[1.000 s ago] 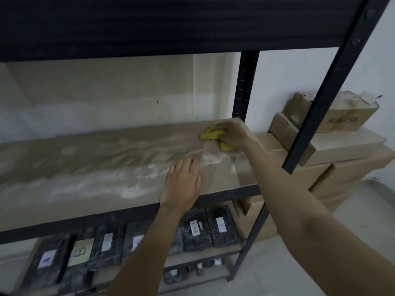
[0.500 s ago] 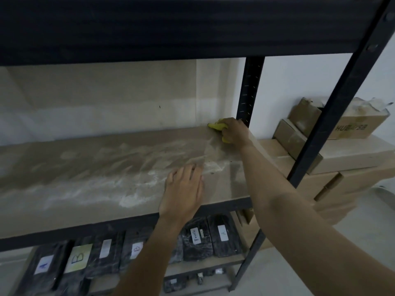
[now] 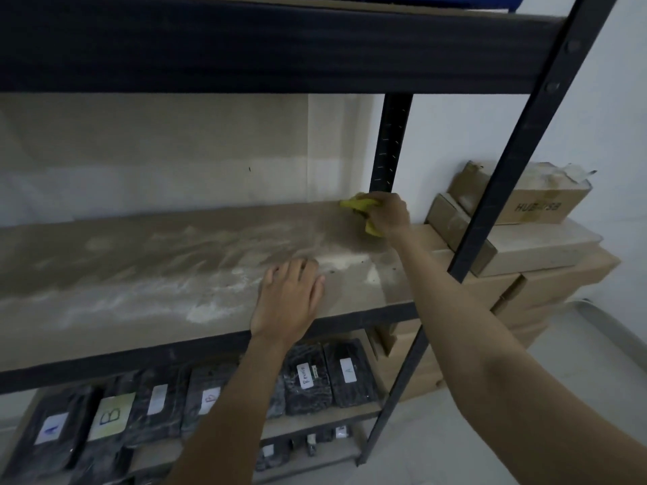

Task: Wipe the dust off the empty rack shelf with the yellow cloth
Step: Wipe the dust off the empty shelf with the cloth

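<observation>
The empty rack shelf (image 3: pixel 122 320) is a brown board streaked with white dust, running from the left edge to the black right posts. My right hand (image 3: pixel 388 213) grips the crumpled yellow cloth (image 3: pixel 357 204) and presses it on the shelf's far right corner, beside the rear post. Part of the cloth shows under my palm. My left hand (image 3: pixel 289 299) lies flat, fingers straight, on the shelf near its front edge.
A black upper shelf beam (image 3: pixel 280 47) hangs overhead. Black rack posts (image 3: pixel 390 141) (image 3: pixel 507 190) stand at the right. Stacked cardboard boxes (image 3: pixel 539 253) sit outside the rack to the right. Black labelled packs (image 3: pixel 329 376) fill the shelf below.
My right hand has pushed the yellow cloth from mid-depth on the shelf's right end back into the far right corner. My left hand has stayed flat in place.
</observation>
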